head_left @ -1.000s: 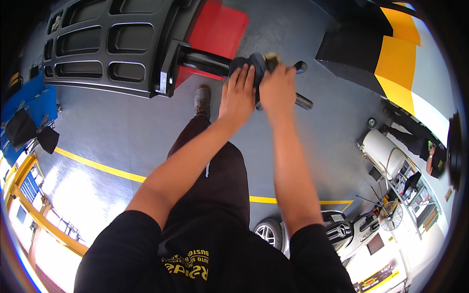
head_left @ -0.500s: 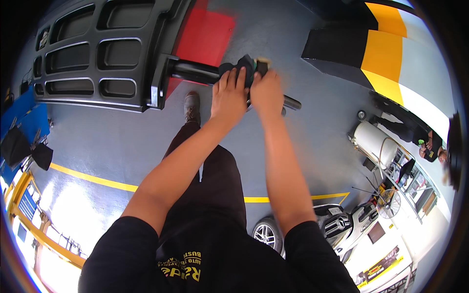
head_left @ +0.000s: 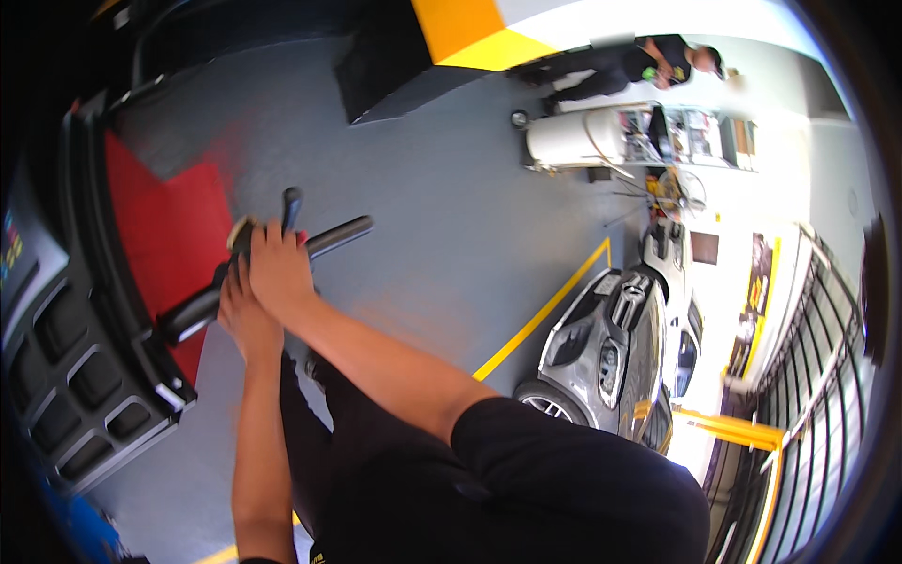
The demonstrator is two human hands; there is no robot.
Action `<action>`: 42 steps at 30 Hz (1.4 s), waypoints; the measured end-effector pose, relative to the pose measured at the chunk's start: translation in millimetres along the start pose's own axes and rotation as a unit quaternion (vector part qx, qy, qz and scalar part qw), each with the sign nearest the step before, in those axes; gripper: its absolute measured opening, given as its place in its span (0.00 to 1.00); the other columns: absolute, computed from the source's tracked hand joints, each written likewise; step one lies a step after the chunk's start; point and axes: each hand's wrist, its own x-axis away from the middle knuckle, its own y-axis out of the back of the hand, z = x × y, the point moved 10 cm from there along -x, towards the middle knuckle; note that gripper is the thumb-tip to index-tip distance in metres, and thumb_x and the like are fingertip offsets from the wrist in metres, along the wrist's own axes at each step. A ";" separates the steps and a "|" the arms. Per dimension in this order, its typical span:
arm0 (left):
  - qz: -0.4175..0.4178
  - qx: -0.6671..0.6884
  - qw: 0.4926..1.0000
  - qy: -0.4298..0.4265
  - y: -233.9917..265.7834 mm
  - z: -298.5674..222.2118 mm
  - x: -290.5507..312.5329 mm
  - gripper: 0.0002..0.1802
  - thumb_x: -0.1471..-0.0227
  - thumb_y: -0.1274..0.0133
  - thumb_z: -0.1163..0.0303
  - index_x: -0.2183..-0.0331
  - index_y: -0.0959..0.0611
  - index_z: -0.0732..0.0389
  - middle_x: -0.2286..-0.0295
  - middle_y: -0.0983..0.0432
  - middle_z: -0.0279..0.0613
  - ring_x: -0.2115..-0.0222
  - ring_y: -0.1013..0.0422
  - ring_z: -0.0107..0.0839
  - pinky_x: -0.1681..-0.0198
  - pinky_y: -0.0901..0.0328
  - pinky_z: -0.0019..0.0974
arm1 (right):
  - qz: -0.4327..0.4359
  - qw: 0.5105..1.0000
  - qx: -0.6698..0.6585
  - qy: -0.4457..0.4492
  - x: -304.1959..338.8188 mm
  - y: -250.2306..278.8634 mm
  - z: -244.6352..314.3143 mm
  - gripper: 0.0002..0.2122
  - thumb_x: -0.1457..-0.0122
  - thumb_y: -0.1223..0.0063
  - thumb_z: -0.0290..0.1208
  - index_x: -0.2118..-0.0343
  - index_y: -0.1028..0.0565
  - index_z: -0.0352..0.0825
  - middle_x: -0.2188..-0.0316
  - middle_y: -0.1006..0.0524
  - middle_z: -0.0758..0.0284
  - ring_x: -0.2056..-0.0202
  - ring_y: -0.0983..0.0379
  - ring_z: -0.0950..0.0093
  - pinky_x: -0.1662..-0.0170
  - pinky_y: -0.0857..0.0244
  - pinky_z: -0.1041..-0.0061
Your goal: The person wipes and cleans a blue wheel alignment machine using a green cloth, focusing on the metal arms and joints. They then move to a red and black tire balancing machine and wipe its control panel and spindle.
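A thick black shaft [head_left: 193, 315] juts out from a black machine with a moulded tray of pockets [head_left: 80, 376], which looks like a wheel balancer. Both of my hands are closed round a dark clamping nut [head_left: 241, 237] on this shaft, and most of the nut is hidden under my fingers. My right hand [head_left: 280, 271] lies on its upper side, beside a short black handle [head_left: 292, 205] that sticks up. Just below and nearer the machine, my left hand [head_left: 249, 318] wraps the same piece. The shaft's bare end [head_left: 343, 235] shows beyond my right hand.
A red panel [head_left: 188, 211] lies beyond the machine. A black block [head_left: 385, 75] with yellow stripes stands farther off. To the right are a white tank [head_left: 573, 139], a standing fan [head_left: 684, 193], a person [head_left: 658, 66] and parked cars [head_left: 601, 352] behind a yellow floor line [head_left: 545, 324].
My view has turned to the right, so the machine and my hands now appear farther left. My right hand has shifted over the nut, and a handle now shows sticking up.
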 end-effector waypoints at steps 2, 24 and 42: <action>-0.015 -0.035 0.999 -0.007 -0.8 -8.6 8.5 0.33 0.38 0.50 0.58 0.34 0.34 0.51 0.45 0.27 0.49 0.42 0.34 0.49 0.40 0.42 0.55 | -0.043 0.992 -0.113 -0.039 45.4 -6.8 -32.6 0.16 0.37 0.48 0.38 0.56 0.30 0.27 0.59 0.28 0.54 0.57 0.24 0.53 0.55 0.27 0.57; 0.330 -0.006 0.935 0.131 -44.0 26.0 -54.9 0.37 0.41 0.47 0.50 0.35 0.33 0.52 0.40 0.32 0.48 0.39 0.38 0.51 0.41 0.45 0.61 | 0.092 0.986 -0.064 -0.123 -56.0 -80.7 -36.9 0.14 0.41 0.46 0.31 0.56 0.27 0.28 0.64 0.23 0.58 0.64 0.20 0.60 0.64 0.23 0.61; 0.267 0.074 0.959 0.060 -53.6 32.2 -83.3 0.26 0.37 0.54 0.58 0.39 0.27 0.52 0.49 0.27 0.59 0.49 0.29 0.56 0.46 0.38 0.57 | 0.037 0.988 -0.128 -0.077 -23.6 -16.8 -31.7 0.16 0.37 0.52 0.32 0.51 0.32 0.26 0.56 0.27 0.48 0.56 0.25 0.50 0.57 0.27 0.55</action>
